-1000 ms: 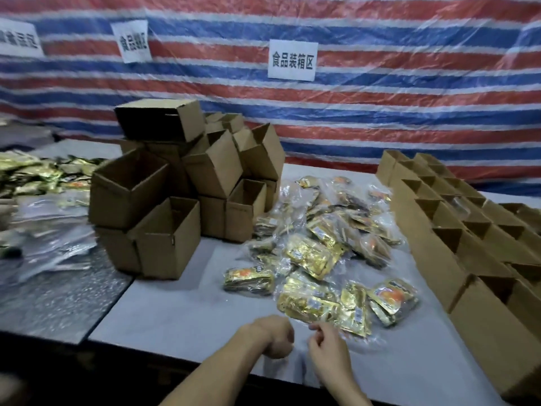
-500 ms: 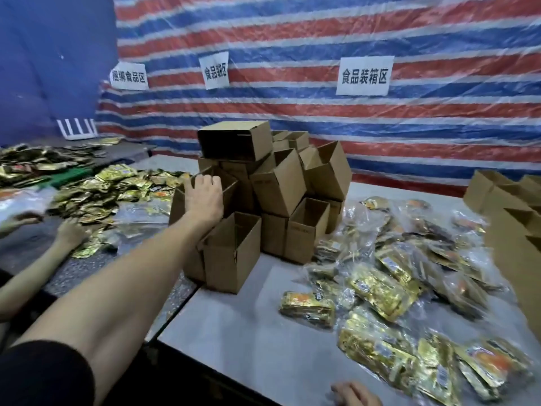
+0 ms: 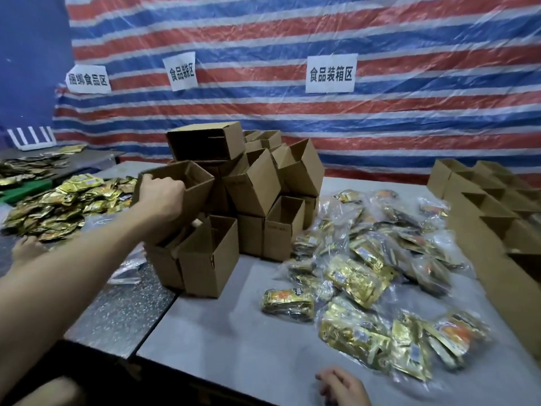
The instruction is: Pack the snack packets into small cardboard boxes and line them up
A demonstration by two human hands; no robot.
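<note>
Two hands, well apart. Left hand (image 3: pixel 162 194) stretched out to the heap of empty boxes (image 3: pixel 257 186), clamped over the near rim of one open box (image 3: pixel 193 178) at the heap's upper left. That box tilted, mouth up, resting on the boxes under it. Right hand (image 3: pixel 342 386) low at the near edge of the tabletop (image 3: pixel 228 341), loosely curled, holding nothing. Between the heap and the right side, a spread of snack packets (image 3: pixel 360 273), gold foil in clear bags, lying on the tabletop, none in either hand. Along the right side, open-topped lined-up boxes (image 3: pixel 480 218), set touching in rows. Farther left, on the neighbouring surface, loose gold packets (image 3: pixel 58 206) with another person's hand (image 3: pixel 27 250) just beside them. Behind, a striped tarp (image 3: pixel 292 30) bearing three paper signs (image 3: pixel 330 73).
</note>
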